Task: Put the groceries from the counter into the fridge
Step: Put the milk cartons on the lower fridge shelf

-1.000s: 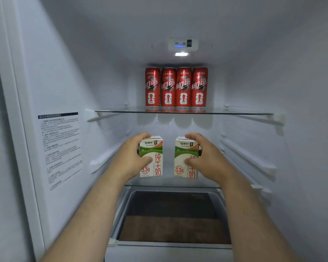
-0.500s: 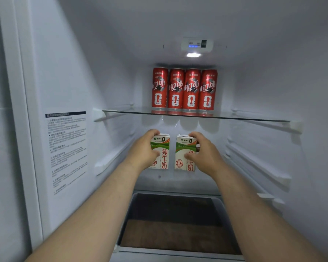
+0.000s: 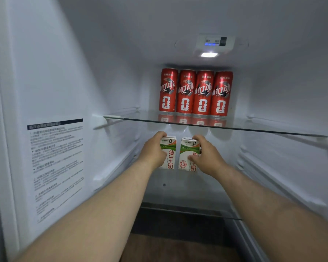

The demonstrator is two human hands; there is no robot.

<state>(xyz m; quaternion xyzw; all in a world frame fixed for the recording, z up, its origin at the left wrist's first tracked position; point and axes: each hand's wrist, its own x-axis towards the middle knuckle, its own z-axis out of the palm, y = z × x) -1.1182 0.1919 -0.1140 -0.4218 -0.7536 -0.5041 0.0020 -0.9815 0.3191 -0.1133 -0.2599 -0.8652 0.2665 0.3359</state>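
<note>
Both my arms reach deep into the open fridge, under the upper glass shelf (image 3: 263, 130). My left hand (image 3: 152, 151) grips a small green-and-white milk carton (image 3: 169, 154) from its left side. A second, matching milk carton (image 3: 186, 154) stands just to the right of it, gripped by my right hand (image 3: 206, 157) from its right side. The two cartons stand upright, side by side, with a narrow gap between them, at the back of the lower shelf (image 3: 178, 197). Whether they rest on that shelf I cannot tell.
Several red soda cans (image 3: 195, 92) stand in a row at the back of the upper glass shelf. A printed label (image 3: 56, 165) covers part of the left wall. Shelf rails (image 3: 273, 178) run along the right wall. A dark drawer (image 3: 178, 233) lies below.
Both hands have pushed the two cartons further back into the fridge, under the glass shelf. The view has shifted slightly left and closer.
</note>
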